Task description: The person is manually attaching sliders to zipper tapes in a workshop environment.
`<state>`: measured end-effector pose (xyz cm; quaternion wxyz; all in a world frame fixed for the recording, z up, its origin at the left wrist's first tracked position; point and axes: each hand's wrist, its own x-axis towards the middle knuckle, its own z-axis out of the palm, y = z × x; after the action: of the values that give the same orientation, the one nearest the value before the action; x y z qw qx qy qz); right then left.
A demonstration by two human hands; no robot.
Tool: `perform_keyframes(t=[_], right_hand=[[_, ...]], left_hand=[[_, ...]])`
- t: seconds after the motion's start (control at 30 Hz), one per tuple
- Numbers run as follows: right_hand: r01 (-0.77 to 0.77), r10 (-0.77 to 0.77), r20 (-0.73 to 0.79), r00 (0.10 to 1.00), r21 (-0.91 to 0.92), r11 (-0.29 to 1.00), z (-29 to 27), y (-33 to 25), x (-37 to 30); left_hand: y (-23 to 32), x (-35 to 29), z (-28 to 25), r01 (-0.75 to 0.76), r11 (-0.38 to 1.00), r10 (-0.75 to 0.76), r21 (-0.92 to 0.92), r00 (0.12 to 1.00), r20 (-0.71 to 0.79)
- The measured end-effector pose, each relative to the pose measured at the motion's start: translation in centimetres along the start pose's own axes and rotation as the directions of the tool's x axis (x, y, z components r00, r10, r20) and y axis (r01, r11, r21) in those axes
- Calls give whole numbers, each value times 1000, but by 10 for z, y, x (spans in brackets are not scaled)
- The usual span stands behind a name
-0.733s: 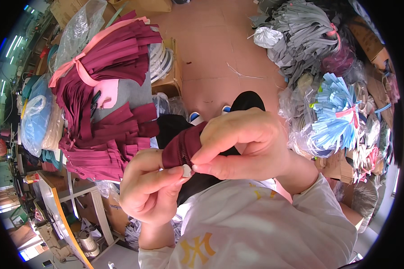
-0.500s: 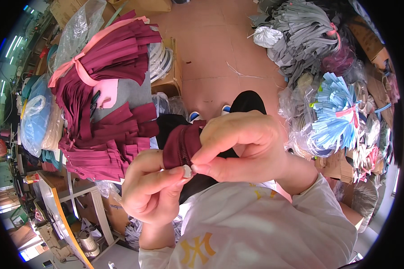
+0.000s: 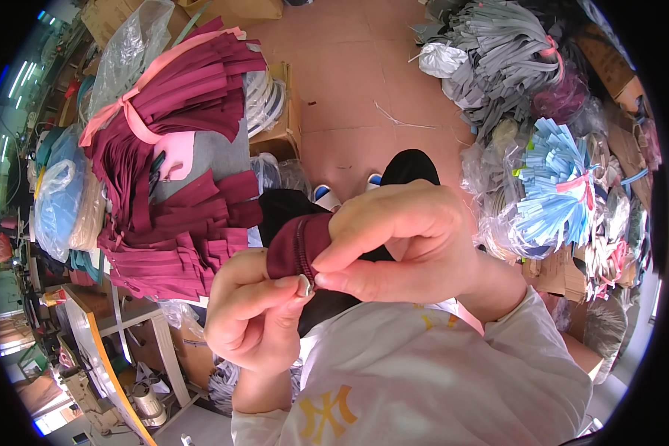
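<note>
A maroon zipper (image 3: pixel 299 245) is bent in a loop between my two hands, its row of teeth facing up. My left hand (image 3: pixel 249 320) is closed, with thumb and forefinger pinching a small silvery zipper slider (image 3: pixel 305 285) at the zipper's lower end. My right hand (image 3: pixel 412 241) pinches the zipper just beside the slider, thumb and forefinger meeting at the teeth. Those fingertips hide how far the slider sits on the teeth.
Maroon zippers (image 3: pixel 178 238) lie stacked to the left, beside a bundle tied with a pink strip (image 3: pixel 137 111). Grey strips (image 3: pixel 498 56) and light blue strips (image 3: pixel 554 186) are piled at right. A wood-edged table (image 3: pixel 100 357) stands lower left.
Both hands and the zipper have shifted very slightly; the zipper loop has turned a little, and its teeth show more clearly. The pinch of each hand stays the same.
</note>
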<state>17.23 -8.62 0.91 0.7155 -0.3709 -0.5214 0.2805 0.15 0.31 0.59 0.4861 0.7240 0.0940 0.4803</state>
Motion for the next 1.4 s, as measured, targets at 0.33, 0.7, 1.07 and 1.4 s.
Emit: perform_keyframes(t=[0.33,0.7,1.07,1.4], right_hand=[[55,-62,-37,997,-153,987,3,-7,2],[155,-153,30,988,-327,932,1,-11,7],[41,-43,-6,999,-220,975,-1,-9,3],[-257,264,10,965,262,930,0,-3,-3]], left_hand=[[-2,0,-2,-111,969,102,219,993,52],[-2,-1,-3,-154,952,144,266,988,59],[0,1,-6,-118,972,91,201,987,136],[0,5,-3,-201,950,165,238,973,162]])
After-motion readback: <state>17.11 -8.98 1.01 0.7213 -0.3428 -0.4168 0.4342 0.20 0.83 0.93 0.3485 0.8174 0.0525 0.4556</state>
